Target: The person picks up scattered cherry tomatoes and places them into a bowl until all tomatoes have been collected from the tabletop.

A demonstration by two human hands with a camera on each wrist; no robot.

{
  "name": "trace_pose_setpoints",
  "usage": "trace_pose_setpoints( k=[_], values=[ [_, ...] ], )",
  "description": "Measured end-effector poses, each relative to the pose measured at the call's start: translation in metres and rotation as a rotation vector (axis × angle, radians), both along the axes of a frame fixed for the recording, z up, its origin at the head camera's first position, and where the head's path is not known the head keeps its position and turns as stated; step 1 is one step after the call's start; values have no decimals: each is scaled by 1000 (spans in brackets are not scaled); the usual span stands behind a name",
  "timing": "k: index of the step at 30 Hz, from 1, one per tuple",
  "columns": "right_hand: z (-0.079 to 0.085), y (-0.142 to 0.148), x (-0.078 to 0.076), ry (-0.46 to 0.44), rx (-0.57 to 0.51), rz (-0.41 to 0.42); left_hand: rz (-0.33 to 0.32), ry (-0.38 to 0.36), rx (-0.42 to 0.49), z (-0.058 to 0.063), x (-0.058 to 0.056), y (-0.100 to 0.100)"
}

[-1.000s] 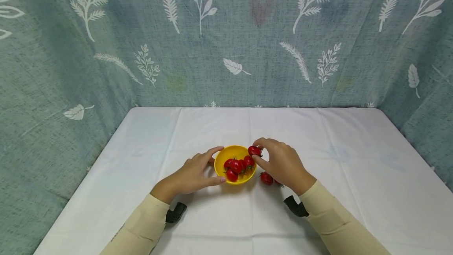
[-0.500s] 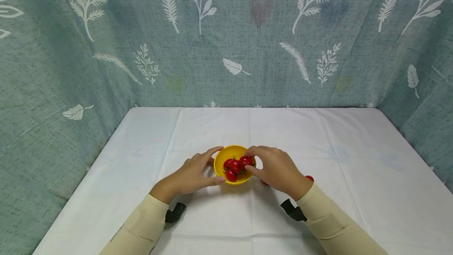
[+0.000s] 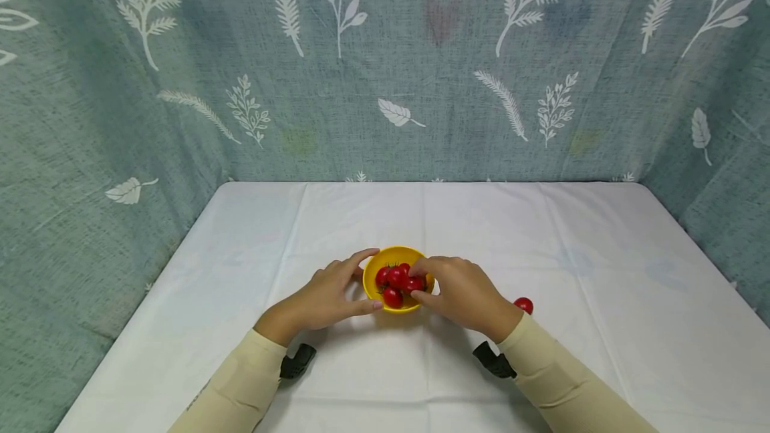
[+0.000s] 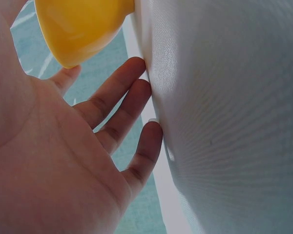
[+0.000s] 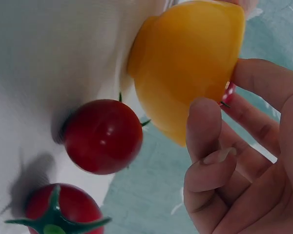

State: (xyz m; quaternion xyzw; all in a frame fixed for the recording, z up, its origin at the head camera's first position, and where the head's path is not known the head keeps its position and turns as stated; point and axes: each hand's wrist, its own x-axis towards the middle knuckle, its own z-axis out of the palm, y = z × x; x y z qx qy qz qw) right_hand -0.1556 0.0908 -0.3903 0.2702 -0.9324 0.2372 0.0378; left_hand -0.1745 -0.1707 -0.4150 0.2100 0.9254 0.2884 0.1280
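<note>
A yellow bowl (image 3: pixel 392 256) stands on the white cloth with several cherry tomatoes (image 3: pixel 393 297) inside. My left hand (image 3: pixel 325 296) holds the bowl from the left, thumb at the near rim and index finger at the far rim; in the left wrist view its other fingers (image 4: pixel 122 109) reach down by the cloth. Over the bowl's right side, my right hand (image 3: pixel 466 293) pinches a cherry tomato (image 3: pixel 415 284) low among the others. Most of that tomato is hidden behind the bowl (image 5: pixel 185 63) in the right wrist view.
Beneath the right hand, two cherry tomatoes with green stems lie on the cloth: one closer to the bowl (image 5: pixel 103 136), one farther off (image 5: pixel 63 209). A tomato (image 3: pixel 524 304) shows past the right wrist. A patterned teal curtain (image 3: pixel 385 85) surrounds the table.
My right hand has carried its tomato from above the bowl's right rim leftward and down into the bowl. The left hand has stayed at the bowl.
</note>
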Motion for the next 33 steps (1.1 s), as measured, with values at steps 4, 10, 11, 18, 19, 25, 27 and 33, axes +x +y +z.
trace_pose_setpoints(
  k=[4, 10, 11, 18, 19, 25, 27, 33],
  values=[
    [-3, -1, -1, -40, -21, -8, -1, -3, 6, -1, 0, 0],
    [-7, -2, -3, -87, -49, -5, 0, -1, 6, -1, -1, 0],
    [-7, -3, -3, -93, -50, -6, 1, -1, 7, -1, -1, 0],
    [-6, -3, -3, -116, -58, -8, -1, 1, 5, -1, -1, 0],
    [-7, -3, -3, -111, -55, -5, -1, 1, 5, 0, 0, 0],
    [-3, 1, -4, -72, -56, 23, -1, 2, 7, 0, -1, -1],
    [1, 4, -3, -63, -66, 26, -1, 3, 7, -1, -1, -1],
    [12, 14, -2, -51, -70, -17, 6, -10, 1, -2, -1, -1]
  ],
)
